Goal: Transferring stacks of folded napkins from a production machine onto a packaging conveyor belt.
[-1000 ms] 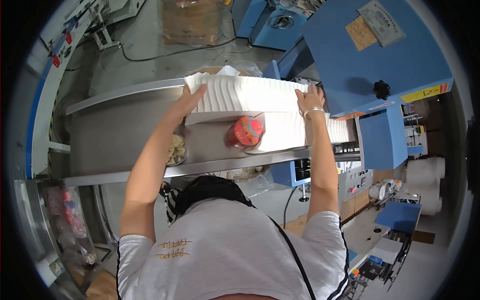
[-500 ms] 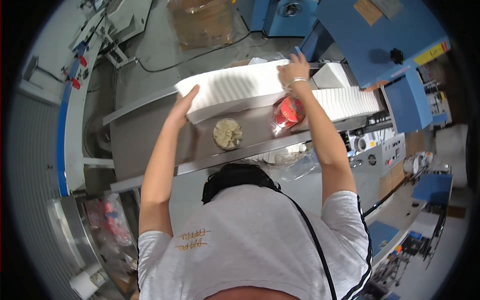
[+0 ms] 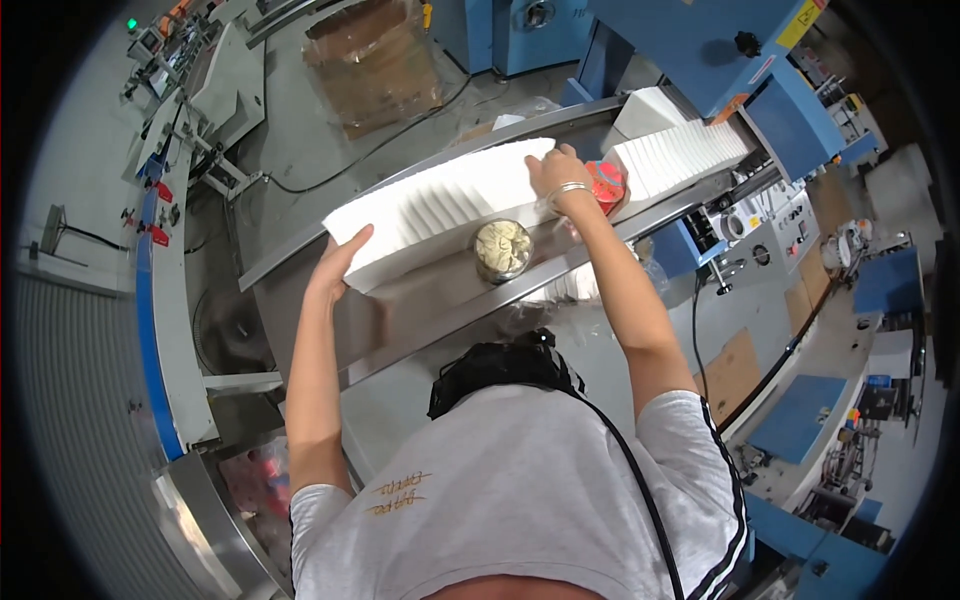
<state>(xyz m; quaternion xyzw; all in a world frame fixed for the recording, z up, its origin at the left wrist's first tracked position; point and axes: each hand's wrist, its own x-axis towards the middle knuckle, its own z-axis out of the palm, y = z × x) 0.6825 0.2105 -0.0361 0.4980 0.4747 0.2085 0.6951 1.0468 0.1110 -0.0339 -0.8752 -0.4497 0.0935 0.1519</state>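
A long row of folded white tissues (image 3: 440, 210), packed face to face, lies between my two hands on the metal trough. My left hand (image 3: 340, 262) presses on its left end, thumb over the top edge and the other fingers partly hidden behind. At the right end, my right hand (image 3: 560, 180) has its fingers curled against the tissues; a band circles that wrist. Just in front of the row stands a round clear tub (image 3: 502, 250) of crumpled, cream-coloured pieces. A red package (image 3: 606, 186) sits beside my right wrist, partly covered by it.
Another row of white tissues (image 3: 685, 158) continues to the right toward a blue machine (image 3: 690, 50). The trough's metal rim (image 3: 470, 312) runs between my body and the tub. Beyond the trough, a plastic-lined cardboard box (image 3: 370, 60) and a black cable lie on the floor.
The view has turned, so the trough looks more slanted. My right hand has come down from above the far corner onto the row's right end. Both hands stay with the tissues.
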